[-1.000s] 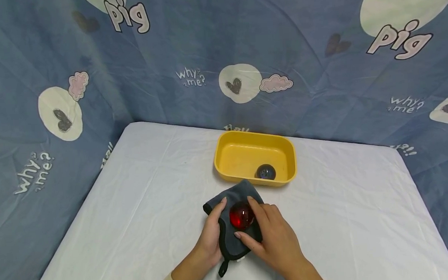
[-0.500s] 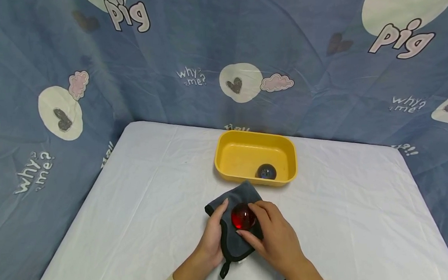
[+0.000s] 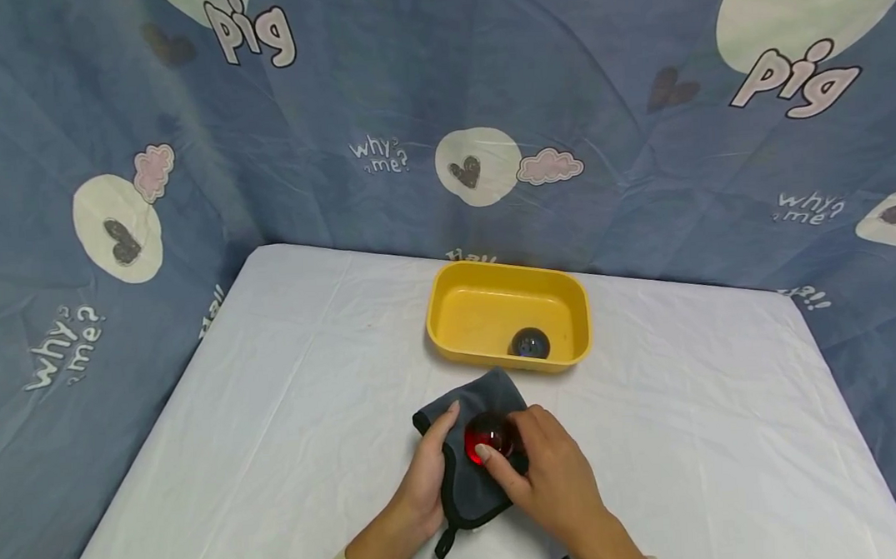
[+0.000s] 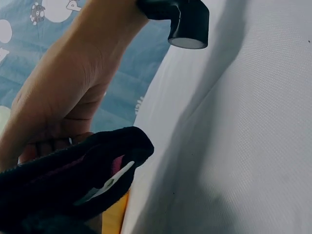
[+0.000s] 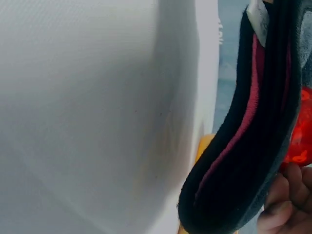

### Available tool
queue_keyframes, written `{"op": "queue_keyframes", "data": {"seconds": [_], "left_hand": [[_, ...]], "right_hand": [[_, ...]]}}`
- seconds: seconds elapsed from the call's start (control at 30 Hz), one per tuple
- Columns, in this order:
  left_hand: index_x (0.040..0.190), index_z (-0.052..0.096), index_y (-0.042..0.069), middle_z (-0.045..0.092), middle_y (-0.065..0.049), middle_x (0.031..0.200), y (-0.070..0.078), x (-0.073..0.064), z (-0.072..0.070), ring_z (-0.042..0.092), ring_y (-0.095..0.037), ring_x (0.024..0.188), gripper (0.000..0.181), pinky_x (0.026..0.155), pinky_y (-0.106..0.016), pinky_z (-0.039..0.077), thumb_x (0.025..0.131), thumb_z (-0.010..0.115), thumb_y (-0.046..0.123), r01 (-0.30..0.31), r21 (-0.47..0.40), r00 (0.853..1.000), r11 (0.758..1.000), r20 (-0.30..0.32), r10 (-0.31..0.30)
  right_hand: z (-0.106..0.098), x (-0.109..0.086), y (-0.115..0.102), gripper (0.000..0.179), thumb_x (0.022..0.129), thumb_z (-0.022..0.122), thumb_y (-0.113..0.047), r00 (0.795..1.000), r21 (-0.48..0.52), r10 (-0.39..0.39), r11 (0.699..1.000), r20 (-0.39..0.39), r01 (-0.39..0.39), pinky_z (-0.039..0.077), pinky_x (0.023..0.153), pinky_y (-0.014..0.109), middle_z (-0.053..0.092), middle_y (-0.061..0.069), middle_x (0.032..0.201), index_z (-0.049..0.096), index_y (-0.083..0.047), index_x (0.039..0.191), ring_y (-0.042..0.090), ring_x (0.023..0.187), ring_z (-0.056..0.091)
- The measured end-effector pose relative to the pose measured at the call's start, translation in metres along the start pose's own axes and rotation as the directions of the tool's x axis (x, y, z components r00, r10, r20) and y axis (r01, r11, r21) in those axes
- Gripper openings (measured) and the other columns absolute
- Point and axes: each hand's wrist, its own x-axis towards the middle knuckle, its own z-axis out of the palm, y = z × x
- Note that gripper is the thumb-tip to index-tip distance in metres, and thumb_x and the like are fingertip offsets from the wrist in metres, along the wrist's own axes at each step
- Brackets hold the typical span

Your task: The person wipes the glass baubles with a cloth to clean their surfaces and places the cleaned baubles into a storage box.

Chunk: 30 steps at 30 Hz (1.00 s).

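Note:
A folded dark grey cloth (image 3: 472,491) with black edging and a loop lies across my left hand (image 3: 421,485), thumb on top and the other fingers hidden under it. On the cloth sits a clear red ball (image 3: 488,436). My right hand (image 3: 558,483) pinches this ball, its thumb over the near side and its fingers at the right side. In the left wrist view the cloth (image 4: 73,170) shows its folded edge and a white tag. From the right wrist, pink lining shows between the folds of the cloth (image 5: 234,151), with part of the red ball (image 5: 303,126) behind.
Just beyond the cloth stands a yellow rectangular tub (image 3: 429,314) holding a dark glassy ball (image 3: 530,343) near its front right corner. A white sheet (image 3: 724,417) covers the table. Printed blue fabric (image 3: 385,207) hangs behind and at the sides.
My right thumb has shifted from the ball's lower edge up onto its near face, and the right fingers have moved down its right side. The cloth and ball have drifted slightly toward me and right.

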Motion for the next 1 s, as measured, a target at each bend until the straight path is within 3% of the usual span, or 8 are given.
{"op": "queue_keyframes", "data": {"seconds": [0.2, 0.33, 0.47, 0.57, 0.7, 0.83, 1.0], "left_hand": [[0.164, 0.024, 0.006, 0.038, -0.015, 0.161, 0.001, 0.001, 0.001, 0.046, -0.025, 0.142, 0.08, 0.119, -0.041, 0.038, 0.107, 0.043, 0.059, -0.001, -0.023, 1.0, 1.0, 0.015, 0.002], [0.165, 0.021, 0.009, 0.031, -0.014, 0.166, 0.004, 0.001, 0.002, 0.036, -0.029, 0.149, 0.078, 0.122, -0.045, 0.032, 0.108, 0.042, 0.058, -0.023, -0.03, 1.0, 0.999, 0.021, 0.023], [0.166, 0.02, 0.01, 0.028, -0.013, 0.168, 0.006, 0.001, 0.001, 0.03, -0.029, 0.152, 0.076, 0.124, -0.046, 0.027, 0.109, 0.04, 0.057, -0.056, -0.021, 0.998, 0.998, 0.025, 0.057], [0.165, 0.021, 0.009, 0.029, -0.012, 0.167, 0.006, 0.002, 0.0, 0.031, -0.028, 0.152, 0.076, 0.124, -0.045, 0.028, 0.109, 0.039, 0.057, -0.061, -0.026, 0.998, 0.998, 0.03, 0.062], [0.165, 0.021, 0.009, 0.03, -0.013, 0.167, 0.004, 0.003, 0.0, 0.033, -0.027, 0.151, 0.076, 0.123, -0.044, 0.029, 0.109, 0.039, 0.057, -0.045, -0.038, 0.998, 0.998, 0.039, 0.047], [0.165, 0.021, 0.008, 0.03, -0.013, 0.167, 0.005, 0.004, -0.001, 0.032, -0.028, 0.151, 0.076, 0.123, -0.043, 0.03, 0.109, 0.039, 0.057, -0.043, -0.032, 0.998, 0.999, 0.033, 0.044], [0.165, 0.022, 0.009, 0.03, -0.014, 0.166, 0.004, 0.003, -0.002, 0.033, -0.028, 0.151, 0.077, 0.123, -0.043, 0.031, 0.109, 0.039, 0.057, -0.04, -0.027, 0.999, 0.999, 0.025, 0.041]], "right_hand": [[-0.002, 0.0, 0.001, 0.028, 0.099, 0.073, -0.04, 0.994, 0.079, 0.086, 0.993, 0.07, -0.091, 0.05, 0.065, 0.022, 0.055, -0.014, 0.088, 0.071, -0.013, 0.103, 0.002, 0.076, 0.05], [-0.008, -0.001, 0.0, 0.054, 0.095, 0.076, -0.05, 0.991, 0.081, 0.08, 0.993, 0.103, -0.089, 0.052, 0.07, 0.024, 0.058, -0.012, 0.099, 0.068, -0.01, 0.129, 0.004, 0.083, 0.052], [-0.011, -0.002, -0.001, 0.079, 0.091, 0.079, -0.054, 0.994, 0.045, -0.006, 0.999, 0.111, 0.001, 0.059, 0.09, 0.034, 0.061, 0.0, 0.129, 0.052, -0.012, 0.152, 0.013, 0.108, 0.063], [-0.008, -0.004, 0.001, 0.076, 0.094, 0.078, -0.049, 0.991, 0.025, -0.107, 0.994, 0.075, 0.106, 0.057, 0.098, 0.042, 0.056, 0.009, 0.144, 0.05, -0.012, 0.153, 0.024, 0.123, 0.063], [-0.001, -0.006, 0.002, 0.064, 0.1, 0.068, -0.049, 0.984, 0.01, -0.177, 0.984, 0.011, 0.177, 0.059, 0.093, 0.042, 0.056, 0.012, 0.141, 0.054, -0.01, 0.149, 0.026, 0.119, 0.065], [0.0, -0.004, 0.003, 0.059, 0.103, 0.063, -0.048, 0.985, 0.031, -0.171, 0.985, -0.005, 0.171, 0.059, 0.094, 0.041, 0.058, 0.009, 0.139, 0.056, -0.011, 0.148, 0.024, 0.118, 0.065], [0.001, -0.003, 0.004, 0.061, 0.097, 0.076, -0.041, 0.988, 0.039, -0.154, 0.987, 0.002, 0.153, 0.059, 0.094, 0.041, 0.059, 0.007, 0.138, 0.057, -0.01, 0.146, 0.023, 0.117, 0.066]]}}
